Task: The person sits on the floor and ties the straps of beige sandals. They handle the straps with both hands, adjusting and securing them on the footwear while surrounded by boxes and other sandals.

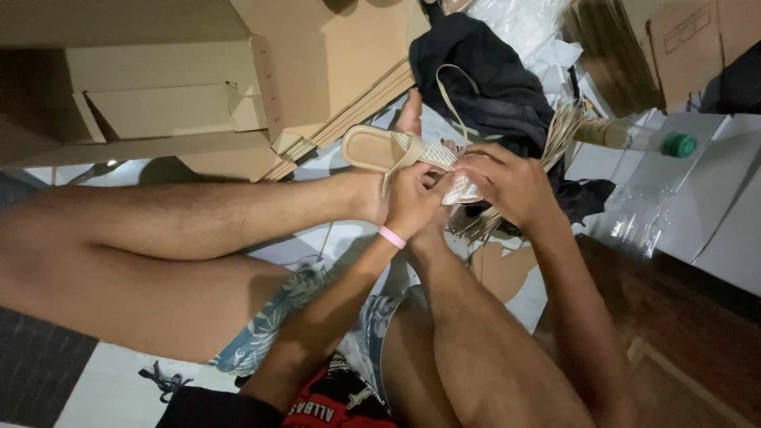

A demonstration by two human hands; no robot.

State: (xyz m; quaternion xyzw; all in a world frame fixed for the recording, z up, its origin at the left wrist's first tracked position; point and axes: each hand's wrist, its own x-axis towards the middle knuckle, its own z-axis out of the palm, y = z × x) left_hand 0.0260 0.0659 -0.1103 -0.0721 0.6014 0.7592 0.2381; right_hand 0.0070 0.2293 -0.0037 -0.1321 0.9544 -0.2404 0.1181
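Note:
A beige sandal (379, 147) with a woven strap lies sideways just above my raised knees. My left hand (414, 196), with a pink band on its wrist, grips the sandal at the strap. My right hand (507, 184) pinches the woven strap part (461, 189) from the right. A thin beige strap (449, 89) loops upward from the sandal over dark cloth. A bare foot's toe (411, 113) shows just behind the sandal.
Open cardboard boxes (166, 103) stand at the upper left. Dark clothing (483, 79) and clear plastic bags (634, 218) lie on the floor behind. A bottle with a green cap (678, 145) lies at right beside a bundle of straw-like strips (564, 127). Dark wood floor (682, 317) lies at lower right.

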